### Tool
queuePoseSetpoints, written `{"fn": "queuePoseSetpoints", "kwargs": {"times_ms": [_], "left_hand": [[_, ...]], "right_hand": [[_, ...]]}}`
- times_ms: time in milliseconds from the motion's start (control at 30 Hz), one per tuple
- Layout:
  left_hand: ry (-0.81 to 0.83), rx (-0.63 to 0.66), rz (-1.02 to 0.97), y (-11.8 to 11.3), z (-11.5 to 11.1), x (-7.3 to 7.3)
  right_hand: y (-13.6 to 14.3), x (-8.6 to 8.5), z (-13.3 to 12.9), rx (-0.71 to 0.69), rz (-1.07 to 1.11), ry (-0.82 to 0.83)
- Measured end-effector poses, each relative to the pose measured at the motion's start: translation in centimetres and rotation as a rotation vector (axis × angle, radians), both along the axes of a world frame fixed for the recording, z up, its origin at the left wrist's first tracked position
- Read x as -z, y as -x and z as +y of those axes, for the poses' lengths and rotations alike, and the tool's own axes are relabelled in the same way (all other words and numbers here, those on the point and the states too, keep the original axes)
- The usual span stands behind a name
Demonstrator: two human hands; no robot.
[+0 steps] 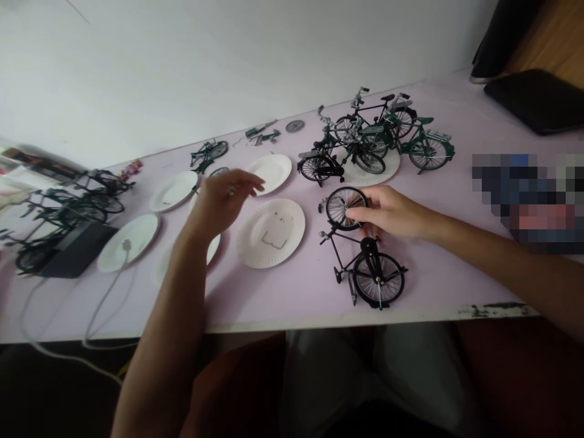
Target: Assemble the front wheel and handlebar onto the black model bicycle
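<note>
My right hand (387, 210) grips the front wheel of a black model bicycle (378, 277), thumb on the hub. The bicycle's rear wheel and frame extend toward the table's front edge. Over the plates on the left hangs my left hand (230, 201), its fingers bent and close together; a small light piece shows at them, too small to name. Below and right of that hand, a white paper plate (292, 237) carries a bent thin wire and tiny parts. A second paper plate (276, 173) is just behind my left fingertips.
Several assembled model bicycles (429, 152) stand at the back right, others (68, 210) at the far left near a dark box (77, 249). A white cable (104, 298) crosses a left plate (146, 234). Loose parts (264, 135) lie by the wall; a black object (536, 100) is at right.
</note>
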State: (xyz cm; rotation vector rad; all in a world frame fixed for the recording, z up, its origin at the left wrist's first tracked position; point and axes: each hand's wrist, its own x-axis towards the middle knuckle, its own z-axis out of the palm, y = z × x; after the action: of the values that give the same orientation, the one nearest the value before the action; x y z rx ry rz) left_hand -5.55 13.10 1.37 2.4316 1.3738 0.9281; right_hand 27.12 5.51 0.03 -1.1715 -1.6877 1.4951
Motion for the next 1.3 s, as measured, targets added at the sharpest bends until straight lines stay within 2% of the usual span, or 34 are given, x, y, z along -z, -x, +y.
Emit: {"fn": "queuePoseSetpoints", "kwargs": {"times_ms": [100,267,367,633,767,867,967,1033,1167,1300], "left_hand": [[0.05,0.028,0.113,0.1,-1.1,1.3],[-0.158,0.035,0.362,-0.7,-3.1,2.8],[-0.209,0.052,0.457,-1.1,-3.5,3.1],[-0.2,0.057,0.467,-1.5,-3.4,2.8],[-0.216,0.135,0.384,-1.8,-3.5,2.0],[-0.301,0.244,0.31,-2.6,-3.3,0.7],[-0.372,0.322,0.228,-4.4,-3.1,-0.8],[-0.381,0.358,0.098,-6.0,-3.1,-1.5],[-0.142,0.463,-0.282,-8.9,-4.1,-1.3],[-0.04,0.509,-0.298,-9.5,-5.2,0.0]], "right_hand": [[-0.1,0.2,0.0,-0.03,-0.02,-0.032],[-0.2,0.5,0.0,-0.025,-0.057,-0.124],[-0.2,0.8,0.0,-0.031,-0.072,-0.138],[-0.2,0.5,0.1,-0.038,-0.05,-0.063],[-0.1,0.2,0.0,-0.042,-0.052,-0.067],[0.0,0.1,-0.1,-0.021,-0.044,-0.05],[0.0,0.0,0.0,-0.008,-0.032,-0.003],[-0.1,-0.1,0.2,-0.013,-0.027,0.02],[-0.2,0.0,0.4,-0.019,-0.032,0.052],[-0.1,-0.2,0.3,-0.025,-0.071,0.028]]}}
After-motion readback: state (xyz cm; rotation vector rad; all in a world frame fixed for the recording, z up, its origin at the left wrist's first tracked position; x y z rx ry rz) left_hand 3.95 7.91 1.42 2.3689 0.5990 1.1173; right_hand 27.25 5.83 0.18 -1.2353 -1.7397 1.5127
